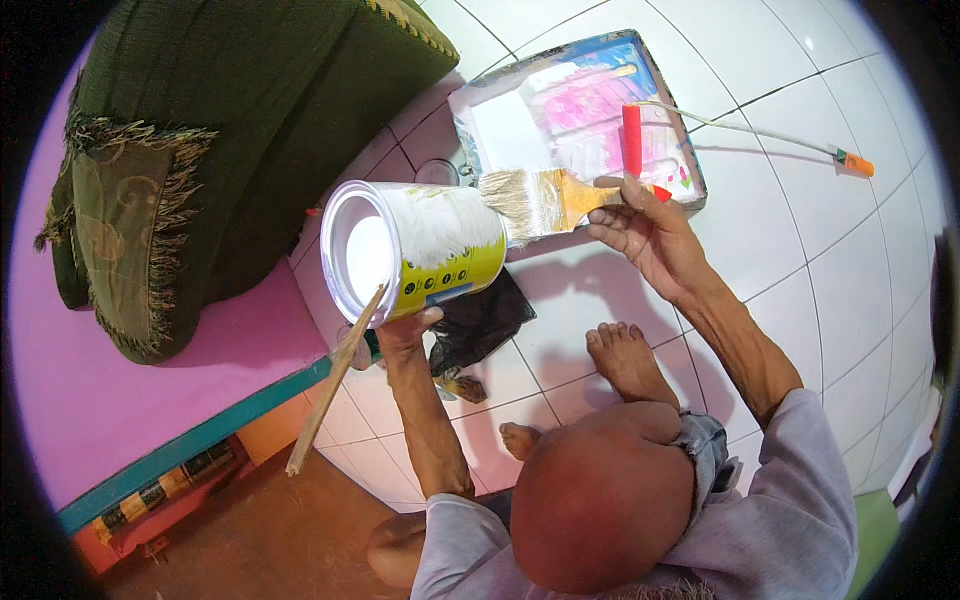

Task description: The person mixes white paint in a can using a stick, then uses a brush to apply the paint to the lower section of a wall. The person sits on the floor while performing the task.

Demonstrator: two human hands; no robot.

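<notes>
My left hand point(409, 328) supports a paint can point(450, 232) from below, tipped on its side with its mouth toward the left. White paint point(367, 259) shows inside, and a wooden stick point(334, 382) juts out over the rim. Between the fingers of my right hand point(652, 232) is the handle of a flat paintbrush point(562, 201). Its bristles touch or overlap the white-smeared side of the can; which, I cannot tell. Behind the brush lies a paint tray point(585, 112) with white paint in its well and pink smears on its ridged slope.
A paint roller point(632, 139) with a red sleeve rests on the tray, its orange-tipped handle point(855, 163) reaching right over the tiled floor point(772, 202). A black plastic bag point(487, 315) lies under the can. Dark green fringed cloth point(247, 150) covers furniture at left, beside a pink wall point(247, 330).
</notes>
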